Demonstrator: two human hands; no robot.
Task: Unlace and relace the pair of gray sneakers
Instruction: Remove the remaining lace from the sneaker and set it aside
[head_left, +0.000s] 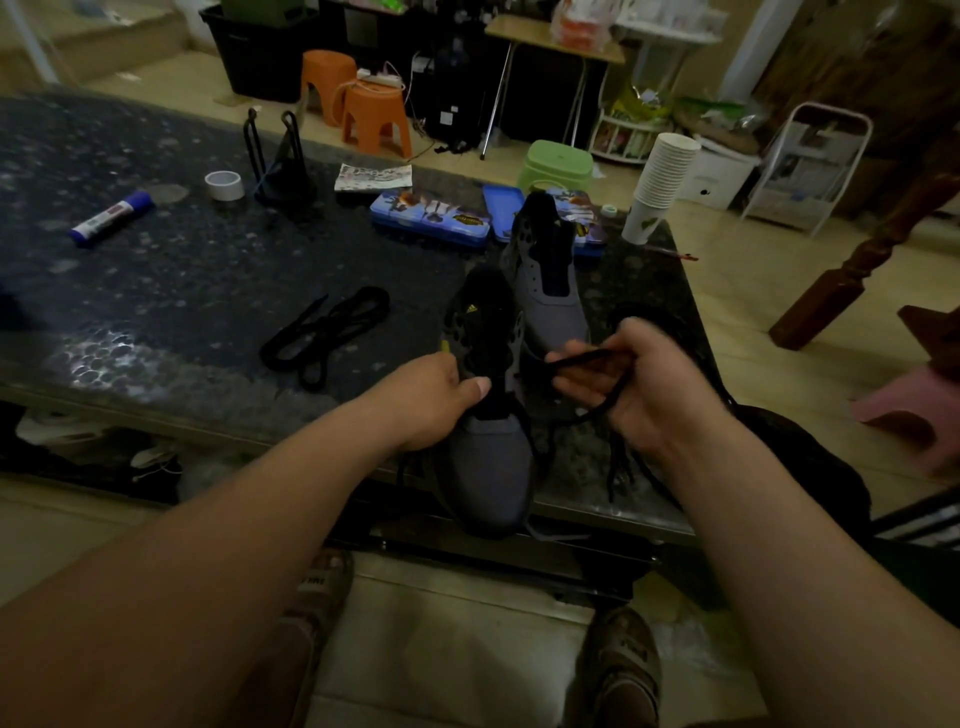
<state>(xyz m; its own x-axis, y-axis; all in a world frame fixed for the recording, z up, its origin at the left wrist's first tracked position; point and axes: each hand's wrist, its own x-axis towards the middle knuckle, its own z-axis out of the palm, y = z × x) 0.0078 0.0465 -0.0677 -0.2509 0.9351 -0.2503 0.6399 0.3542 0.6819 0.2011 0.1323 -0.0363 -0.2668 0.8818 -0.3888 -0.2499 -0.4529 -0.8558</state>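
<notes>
**A:** What are the fingers of the left hand (436, 395) doing?

**B:** They curl round the near sneaker (488, 462) at its throat, with the thumb on top beside the black tongue. Its gray toe lies below the fingers, at the edge of the table (182, 291).

**A:** And the right hand (631, 387)?

**B:** Its fingers are curled and pinch a black lace (582, 358). The lace sticks out past the fingertips toward the left thumb, then loops down under the palm. I cannot tell whether it is threaded into the shoe.

**A:** Where is the other shoe?

**B:** The far sneaker (550, 296) stands just beyond the right fingertips, with its eyelets showing. It sits close beside the near one, but I cannot tell if they touch.

**A:** What else is there?

**B:** 1 loose lace (327, 332) lies coiled beyond the left fingers, off to their left. Farther beyond are 2 blue pencil cases (431, 221) and a tape roll (224, 184). A glue stick (111, 218) lies well to the left, and a stack of paper cups (662, 182) stands beyond the right hand.
</notes>
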